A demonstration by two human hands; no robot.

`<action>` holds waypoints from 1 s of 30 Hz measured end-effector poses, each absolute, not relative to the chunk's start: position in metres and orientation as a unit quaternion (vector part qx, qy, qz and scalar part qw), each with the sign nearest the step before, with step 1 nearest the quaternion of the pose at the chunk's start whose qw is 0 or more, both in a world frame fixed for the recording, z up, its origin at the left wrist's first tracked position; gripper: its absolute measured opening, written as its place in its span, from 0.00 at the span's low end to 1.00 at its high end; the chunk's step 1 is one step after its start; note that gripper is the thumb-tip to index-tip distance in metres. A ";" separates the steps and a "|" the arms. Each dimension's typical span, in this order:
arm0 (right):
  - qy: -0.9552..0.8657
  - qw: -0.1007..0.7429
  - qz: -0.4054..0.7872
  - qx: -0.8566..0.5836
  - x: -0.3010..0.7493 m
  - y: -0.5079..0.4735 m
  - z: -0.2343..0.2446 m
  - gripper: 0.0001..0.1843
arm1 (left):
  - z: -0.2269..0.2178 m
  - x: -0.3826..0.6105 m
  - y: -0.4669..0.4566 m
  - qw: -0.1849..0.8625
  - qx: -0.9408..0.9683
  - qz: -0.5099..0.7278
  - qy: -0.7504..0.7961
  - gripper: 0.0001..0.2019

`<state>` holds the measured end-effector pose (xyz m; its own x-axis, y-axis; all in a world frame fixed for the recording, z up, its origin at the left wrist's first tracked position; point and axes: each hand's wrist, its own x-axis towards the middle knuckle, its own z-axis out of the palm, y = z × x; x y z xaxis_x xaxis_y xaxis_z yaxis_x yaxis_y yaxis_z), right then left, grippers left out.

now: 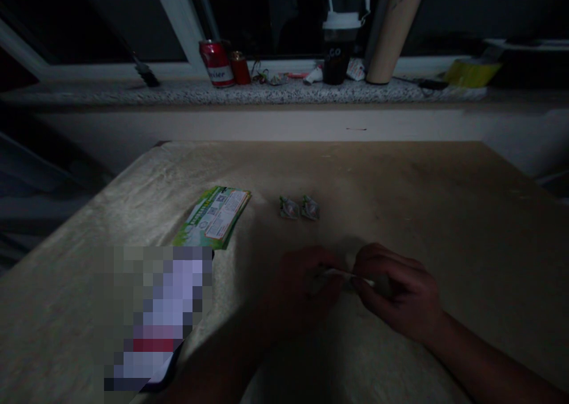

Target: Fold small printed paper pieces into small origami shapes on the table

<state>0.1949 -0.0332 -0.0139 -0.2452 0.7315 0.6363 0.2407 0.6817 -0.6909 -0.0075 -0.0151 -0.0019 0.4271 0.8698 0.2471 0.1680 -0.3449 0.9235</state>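
Observation:
Both my hands meet low over the tan table [422, 202], in dim light. My left hand [302, 288] and my right hand [395, 288] each pinch an end of a small pale strip of paper [340, 273] held between them. Fingers of both hands are curled closed on it. Just beyond the hands lie two small folded green-and-white paper pieces [299, 208], side by side. A stack of green printed paper strips [216, 215] lies to the left of them.
A blurred-out phone-like object [155, 315] lies at the table's near left. Behind the table a speckled window ledge [133, 93] carries a red can [216, 62], a dark lidded cup with a straw [336, 48], a cardboard tube [393, 31] and small clutter.

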 end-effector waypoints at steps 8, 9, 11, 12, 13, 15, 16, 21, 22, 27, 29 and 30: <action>-0.765 0.532 0.199 -0.303 0.196 -0.032 -0.008 0.12 | -0.002 -0.009 -0.016 0.361 0.760 0.444 0.307 0.02; -0.765 0.534 0.195 -0.302 0.196 -0.032 -0.008 0.12 | -0.002 -0.009 -0.016 0.357 0.763 0.446 0.303 0.02; -0.767 0.537 0.187 -0.298 0.196 -0.032 -0.007 0.11 | -0.003 -0.009 -0.016 0.346 0.772 0.448 0.290 0.03; -0.768 0.537 0.185 -0.296 0.196 -0.032 -0.007 0.11 | -0.003 -0.009 -0.015 0.340 0.776 0.449 0.283 0.03; -0.768 0.537 0.185 -0.295 0.196 -0.031 -0.007 0.11 | -0.003 -0.009 -0.015 0.336 0.780 0.449 0.277 0.03; -0.768 0.534 0.187 -0.300 0.196 -0.032 -0.006 0.11 | -0.003 -0.009 -0.015 0.331 0.784 0.449 0.271 0.02; -0.767 0.534 0.188 -0.303 0.196 -0.032 -0.007 0.11 | -0.003 -0.009 -0.015 0.331 0.785 0.449 0.271 0.02; -0.771 0.534 0.187 -0.294 0.198 -0.032 -0.009 0.11 | -0.003 -0.009 -0.015 0.335 0.783 0.449 0.271 0.02; -0.771 0.533 0.189 -0.293 0.198 -0.032 -0.009 0.11 | -0.004 -0.009 -0.015 0.331 0.784 0.450 0.269 0.03; -0.765 0.534 0.209 -0.295 0.198 -0.032 -0.009 0.10 | -0.005 -0.010 -0.014 0.294 0.808 0.445 0.250 0.03; -0.764 0.532 0.214 -0.296 0.198 -0.032 -0.009 0.11 | -0.005 -0.010 -0.014 0.274 0.822 0.436 0.243 0.04; -0.764 0.531 0.215 -0.296 0.198 -0.032 -0.009 0.11 | -0.005 -0.011 -0.014 0.266 0.827 0.433 0.242 0.04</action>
